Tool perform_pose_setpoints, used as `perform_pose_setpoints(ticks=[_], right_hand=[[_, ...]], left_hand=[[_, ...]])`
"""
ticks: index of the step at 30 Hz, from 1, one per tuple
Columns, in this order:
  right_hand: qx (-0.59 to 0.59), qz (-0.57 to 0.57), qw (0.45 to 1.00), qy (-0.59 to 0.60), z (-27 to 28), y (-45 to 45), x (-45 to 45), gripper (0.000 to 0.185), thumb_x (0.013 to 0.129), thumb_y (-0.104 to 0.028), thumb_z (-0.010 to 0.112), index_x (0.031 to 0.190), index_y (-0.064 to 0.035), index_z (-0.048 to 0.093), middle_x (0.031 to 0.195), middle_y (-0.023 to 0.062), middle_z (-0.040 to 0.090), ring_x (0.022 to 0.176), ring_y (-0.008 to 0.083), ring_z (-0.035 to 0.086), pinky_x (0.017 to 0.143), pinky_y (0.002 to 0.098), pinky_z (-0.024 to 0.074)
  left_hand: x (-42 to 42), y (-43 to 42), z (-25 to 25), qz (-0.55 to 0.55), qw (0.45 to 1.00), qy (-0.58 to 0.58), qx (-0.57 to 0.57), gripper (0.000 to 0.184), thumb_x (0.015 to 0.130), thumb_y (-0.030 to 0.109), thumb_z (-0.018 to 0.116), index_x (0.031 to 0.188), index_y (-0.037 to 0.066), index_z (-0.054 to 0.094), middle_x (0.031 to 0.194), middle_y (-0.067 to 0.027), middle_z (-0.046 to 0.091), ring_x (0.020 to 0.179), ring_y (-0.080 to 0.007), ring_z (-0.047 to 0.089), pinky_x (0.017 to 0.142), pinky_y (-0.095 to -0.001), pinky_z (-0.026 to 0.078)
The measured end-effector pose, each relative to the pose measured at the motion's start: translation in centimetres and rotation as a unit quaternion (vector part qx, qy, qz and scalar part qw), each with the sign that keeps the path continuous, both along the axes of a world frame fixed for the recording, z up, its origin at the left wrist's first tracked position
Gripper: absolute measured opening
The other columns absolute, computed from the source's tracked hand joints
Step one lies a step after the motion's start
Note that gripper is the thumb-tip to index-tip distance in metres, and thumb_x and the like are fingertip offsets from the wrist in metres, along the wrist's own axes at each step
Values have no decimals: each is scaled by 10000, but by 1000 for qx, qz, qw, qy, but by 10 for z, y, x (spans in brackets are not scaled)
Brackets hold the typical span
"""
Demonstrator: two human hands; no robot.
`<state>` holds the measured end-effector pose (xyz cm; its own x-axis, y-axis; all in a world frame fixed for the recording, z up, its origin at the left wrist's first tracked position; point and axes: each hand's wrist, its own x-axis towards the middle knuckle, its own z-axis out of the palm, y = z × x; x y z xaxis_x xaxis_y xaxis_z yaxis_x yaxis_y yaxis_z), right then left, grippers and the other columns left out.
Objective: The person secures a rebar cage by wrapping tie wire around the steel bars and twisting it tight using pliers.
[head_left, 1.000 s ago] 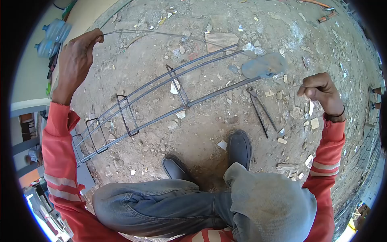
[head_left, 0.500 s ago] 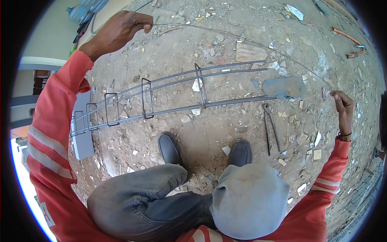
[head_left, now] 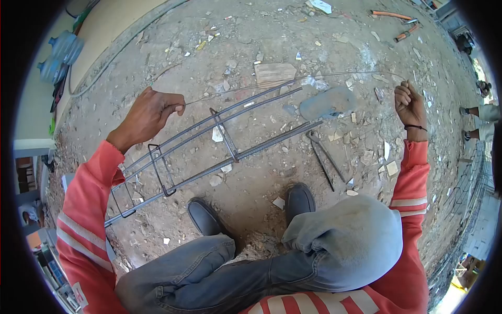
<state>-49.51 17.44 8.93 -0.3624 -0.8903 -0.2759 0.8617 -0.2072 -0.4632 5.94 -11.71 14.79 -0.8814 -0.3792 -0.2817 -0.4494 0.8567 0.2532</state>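
While the wire sloped down toward the right hand 0.5 seconds ago, it now runs almost level, with the left hand lower in view and the right higher; part of that shift may come from the head turning. For the work under way, this seems to mean that the wire is being handled as a span between the 2 hands, with no tie to anything showing.

At 10 o'clock, the left hand is nearly closed, thumb and bent fingers pinching the wire. At 2 o'clock, the right hand is curled into a fist; the wire reaches its top and appears gripped there, though the contact is too small to make out. Between them the wire bows gently toward 12 o'clock, crossing a board in view.

Below that span, a frame of steel bars lies on the ground from 8 to 2 o'clock, square hoops around its bars; whether the wire touches it, I cannot tell. Near its 2 o'clock end is a flat blue-grey piece, and pincers rest at 3 o'clock, handles spread. Farther out are an orange tool between 1 and 2 o'clock and water bottles at 10.
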Motion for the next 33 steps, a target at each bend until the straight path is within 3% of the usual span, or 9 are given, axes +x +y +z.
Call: perform_pose_setpoints(ticks=[5,9,15,19,23,26,28,31,33], right_hand=[[38,-259,958,119,90,-18,113,172,1033,-151,473,965,1,516,919,48,462,715,130,445,615,247,399],[21,-35,994,101,103,39,84,204,1041,-198,474,977,-22,556,878,4,455,642,68,401,553,216,351],[293,24,816,498,149,40,144,217,1021,-262,542,966,-61,602,663,-101,308,521,5,223,445,190,175],[245,32,772,585,194,-33,189,224,1018,-270,550,971,-63,622,638,-113,266,516,10,203,446,201,158],[210,70,727,650,193,-129,247,238,1015,-286,555,962,-69,640,629,-115,270,518,10,205,453,208,165],[143,46,641,753,182,-181,302,316,1006,-370,563,923,-75,637,623,-110,256,519,15,198,461,222,164],[165,-155,383,896,190,-193,339,216,919,-177,576,856,-1,684,587,27,530,573,84,495,533,272,408],[151,23,544,825,174,-207,294,358,994,-400,574,876,-73,660,623,-103,285,524,24,206,466,240,171],[178,57,541,820,168,-204,280,365,997,-397,570,866,-70,668,624,-103,299,533,28,219,481,239,188]], left_hand=[[-5,-17,-33,-18,997,72,9,145,958,115,487,827,96,545,697,-120,524,700,-306,473,803,-383,331],[-5,-85,-43,-11,983,146,-110,114,927,81,492,819,86,527,682,-128,531,676,-334,482,760,-383,335],[-13,-170,-62,-11,958,223,-178,76,877,68,488,826,87,541,608,-142,530,691,-387,538,689,-418,332],[-16,-160,-69,86,911,47,-400,243,877,126,502,1071,120,648,1124,-180,608,1130,-335,580,1000,-506,395],[-77,-119,12,-10,895,441,-63,503,889,227,534,1363,63,510,1395,-175,517,1275,-347,504,1073,-470,363],[-111,-62,67,-66,824,452,337,389,940,271,480,1151,6,671,977,-162,687,829,-230,627,775,-341,475],[-115,-54,67,-22,833,461,307,354,939,267,487,1044,5,700,898,-146,681,814,-221,615,761,-335,467],[-105,-68,65,43,832,490,256,332,932,256,510,933,11,733,806,-112,672,762,-187,586,707,-323,449],[-93,-84,62,85,817,521,230,293,922,239,540,923,27,742,777,-76,668,688,-140,554,626,-310,430]])
